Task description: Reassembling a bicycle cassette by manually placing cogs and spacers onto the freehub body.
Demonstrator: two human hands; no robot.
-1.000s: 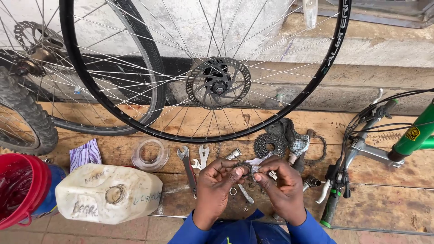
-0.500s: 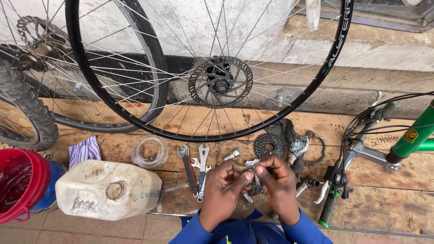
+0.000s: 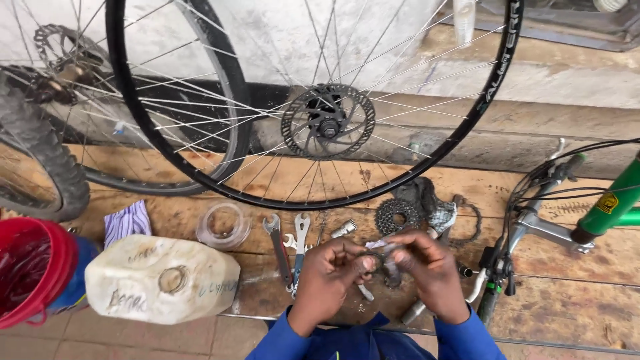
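Since the earlier frame my hands have drawn closer together over the wooden workbench (image 3: 587, 267). My left hand (image 3: 327, 277) pinches a small dark metal ring (image 3: 369, 261) between thumb and fingers; my right hand (image 3: 430, 270) grips a small grey metal part (image 3: 389, 267) against it. Flat steel spanners (image 3: 290, 243) lie just left, unmoved.

A white jug (image 3: 162, 282) with handwriting lies bottom left; a yellow label (image 3: 607, 202) marks the green frame (image 3: 617, 207), right.
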